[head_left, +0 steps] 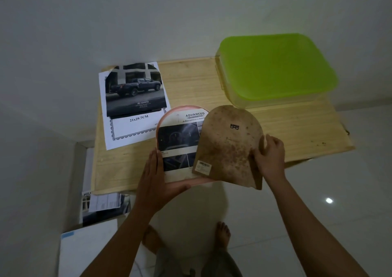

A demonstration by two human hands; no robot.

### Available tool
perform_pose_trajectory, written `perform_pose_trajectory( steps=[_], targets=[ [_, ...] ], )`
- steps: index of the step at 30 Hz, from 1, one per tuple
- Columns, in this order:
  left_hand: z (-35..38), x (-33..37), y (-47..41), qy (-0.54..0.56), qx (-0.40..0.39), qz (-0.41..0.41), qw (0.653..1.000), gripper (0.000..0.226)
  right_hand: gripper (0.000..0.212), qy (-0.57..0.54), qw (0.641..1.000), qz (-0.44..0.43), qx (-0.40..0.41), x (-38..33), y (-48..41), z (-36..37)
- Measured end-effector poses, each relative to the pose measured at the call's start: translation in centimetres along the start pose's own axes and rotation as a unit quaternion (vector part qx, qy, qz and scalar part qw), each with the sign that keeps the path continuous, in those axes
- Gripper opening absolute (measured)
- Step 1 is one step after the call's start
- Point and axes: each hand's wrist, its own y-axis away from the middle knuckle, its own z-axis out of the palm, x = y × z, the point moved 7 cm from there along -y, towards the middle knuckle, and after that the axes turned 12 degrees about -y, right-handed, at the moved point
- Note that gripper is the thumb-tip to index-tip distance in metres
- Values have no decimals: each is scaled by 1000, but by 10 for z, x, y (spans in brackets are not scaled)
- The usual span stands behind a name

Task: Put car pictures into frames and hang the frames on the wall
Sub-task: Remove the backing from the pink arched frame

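A pink arch-shaped frame (169,111) lies face down at the front of the wooden table (297,128), with a car brochure picture (180,136) laid in it. My left hand (154,177) holds the frame by its left side and bottom edge. My right hand (269,155) grips the brown arch-shaped backing board (229,147), tilted over the right half of the frame. A printed pickup truck picture (135,92) rests on a white sheet (131,128) at the table's back left.
A clear plastic box with a green lid (275,64) stands at the table's back right. More printed sheets (104,204) and a white board (89,251) sit on the floor to the left. My bare feet (222,234) are on the tiled floor.
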Motion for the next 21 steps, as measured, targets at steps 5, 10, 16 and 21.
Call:
perform_pose_trajectory(
  steps=[5,10,16,21],
  targets=[
    [-3,1,2,-12,8,0,1000,128,60,14,993,-88,-82,-43,28,49],
    [-1,-6,5,-20,10,9,1000,127,79,153,966,-137,-159,-42,37,100],
    [-3,-9,5,-34,7,21,999,126,75,203,963,-89,-155,8,23,57],
    [-1,-10,4,-29,2,21,999,127,74,181,968,-61,-160,24,5,25]
  ],
)
